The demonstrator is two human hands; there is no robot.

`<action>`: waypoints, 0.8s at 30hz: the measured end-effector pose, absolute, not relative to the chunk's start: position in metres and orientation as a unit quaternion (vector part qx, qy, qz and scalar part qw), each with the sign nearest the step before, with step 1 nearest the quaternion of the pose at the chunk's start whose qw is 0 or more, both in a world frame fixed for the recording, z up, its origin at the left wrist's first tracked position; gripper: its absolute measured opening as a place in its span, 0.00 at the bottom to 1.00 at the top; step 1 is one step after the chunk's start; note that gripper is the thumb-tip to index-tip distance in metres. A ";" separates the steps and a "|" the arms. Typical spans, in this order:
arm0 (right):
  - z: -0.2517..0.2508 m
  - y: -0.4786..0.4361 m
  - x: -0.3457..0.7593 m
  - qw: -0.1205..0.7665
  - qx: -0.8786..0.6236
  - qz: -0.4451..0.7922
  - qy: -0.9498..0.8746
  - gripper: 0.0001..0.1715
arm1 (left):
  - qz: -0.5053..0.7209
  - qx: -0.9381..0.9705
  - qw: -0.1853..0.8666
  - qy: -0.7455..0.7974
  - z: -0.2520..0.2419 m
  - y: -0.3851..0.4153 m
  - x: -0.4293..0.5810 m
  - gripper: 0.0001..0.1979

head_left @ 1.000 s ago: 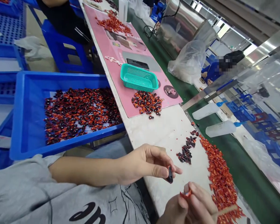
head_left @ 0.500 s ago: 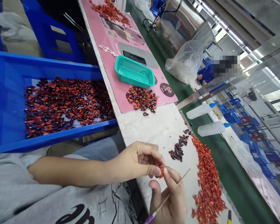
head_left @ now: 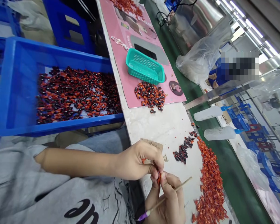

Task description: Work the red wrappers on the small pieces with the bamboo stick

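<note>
My left hand [head_left: 140, 160] is closed, its thumb and index finger pinching a small orange-red part [head_left: 159, 176]. Another bit of orange shows within its curled fingers. Right against it, my right hand [head_left: 166, 199] also touches the small part with its fingertips. A thin wooden stick [head_left: 160, 203] with a purple end lies gripped across the fingers of my right hand. Beyond the hands, several dark parts [head_left: 182, 151] lie loose on the white tabletop [head_left: 151, 123]. A long heap of orange-red parts [head_left: 210, 183] runs along the table's far side.
A blue bin [head_left: 16, 90] of black-and-orange parts stands beside the table. On a pink mat [head_left: 128, 93] are a green basket [head_left: 144, 67], a phone [head_left: 145, 51] and a pile of black-and-orange parts [head_left: 150, 95]. Two blue-tipped bottles [head_left: 219, 133] lie beyond. A co-worker [head_left: 220, 73] sits farther off.
The view has shifted, so the bin and table appear farther right. My right thumb, apart before, has come up to the small part, and the two hands are closer together.
</note>
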State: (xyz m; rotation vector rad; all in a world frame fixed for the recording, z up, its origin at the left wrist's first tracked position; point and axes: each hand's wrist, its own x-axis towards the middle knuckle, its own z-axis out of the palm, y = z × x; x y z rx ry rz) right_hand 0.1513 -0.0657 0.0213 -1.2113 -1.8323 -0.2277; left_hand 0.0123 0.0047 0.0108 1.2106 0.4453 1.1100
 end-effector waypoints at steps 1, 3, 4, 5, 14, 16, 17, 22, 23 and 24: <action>0.022 -0.065 0.152 0.444 -0.486 -0.096 -0.747 0.07 | 0.492 0.528 0.664 0.196 0.010 0.004 0.013 0.10; 0.022 -0.064 0.154 0.439 -0.484 -0.100 -0.750 0.07 | 0.497 0.515 0.670 0.195 0.009 0.004 0.015 0.11; 0.021 -0.063 0.154 0.441 -0.486 -0.097 -0.748 0.08 | 0.500 0.511 0.671 0.194 0.008 0.005 0.015 0.12; 0.020 -0.063 0.155 0.445 -0.489 -0.090 -0.745 0.08 | 0.502 0.509 0.672 0.193 0.007 0.007 0.016 0.12; 0.000 -0.063 0.170 0.480 -0.518 -0.047 -0.706 0.19 | 0.412 0.322 0.840 0.142 -0.010 0.016 0.019 0.26; -0.005 -0.066 0.181 0.464 -0.535 -0.065 -0.703 0.17 | 0.418 0.337 0.831 0.145 -0.015 0.021 0.016 0.25; -0.008 -0.068 0.188 0.453 -0.550 -0.068 -0.698 0.16 | 0.427 0.365 0.813 0.152 -0.018 0.026 0.013 0.25; -0.028 -0.080 0.214 0.442 -0.606 -0.047 -0.660 0.14 | 0.456 0.711 0.400 0.356 -0.034 0.087 -0.022 0.08; -0.032 -0.082 0.217 0.443 -0.610 -0.043 -0.655 0.13 | 0.451 0.725 0.337 0.395 -0.037 0.102 -0.030 0.06; -0.036 -0.083 0.218 0.445 -0.614 -0.039 -0.651 0.13 | 0.446 0.730 0.297 0.423 -0.039 0.117 -0.038 0.06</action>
